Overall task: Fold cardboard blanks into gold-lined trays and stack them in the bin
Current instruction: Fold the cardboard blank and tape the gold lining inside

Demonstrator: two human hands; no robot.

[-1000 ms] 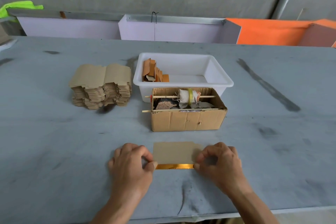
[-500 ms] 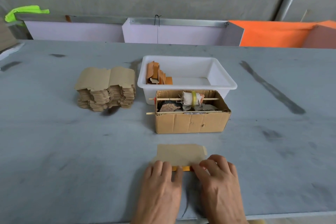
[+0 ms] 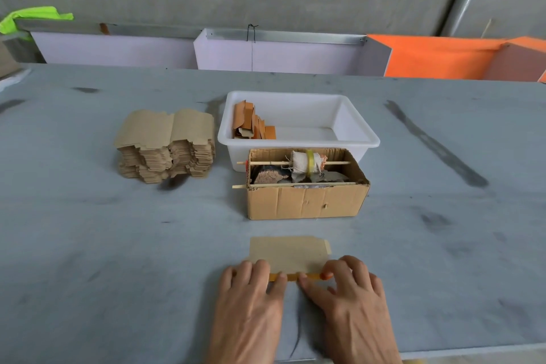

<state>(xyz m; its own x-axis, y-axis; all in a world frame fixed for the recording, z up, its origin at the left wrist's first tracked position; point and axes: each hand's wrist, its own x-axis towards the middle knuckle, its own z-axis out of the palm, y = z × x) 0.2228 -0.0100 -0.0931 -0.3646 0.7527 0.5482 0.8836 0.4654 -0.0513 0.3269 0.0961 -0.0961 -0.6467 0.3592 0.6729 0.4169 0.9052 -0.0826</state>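
Blank lies flat on the counter, just in front of a cardboard box, gold strip showing at its near edge. Left hand and right hand press that edge down, fingers straight, grasping nothing. Bin stands behind the box, beside a stack.

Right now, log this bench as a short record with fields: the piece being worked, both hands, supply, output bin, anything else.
work piece: cardboard blank, flat on the grey table, gold strip showing along its near edge
left hand: fingers flat, pressing the near edge
right hand: fingertips pressing the same edge
supply: stack of blanks, far left
output: white bin, a few folded trays at its left end
other: open cardboard box holding sticks and rags, in front of the bin
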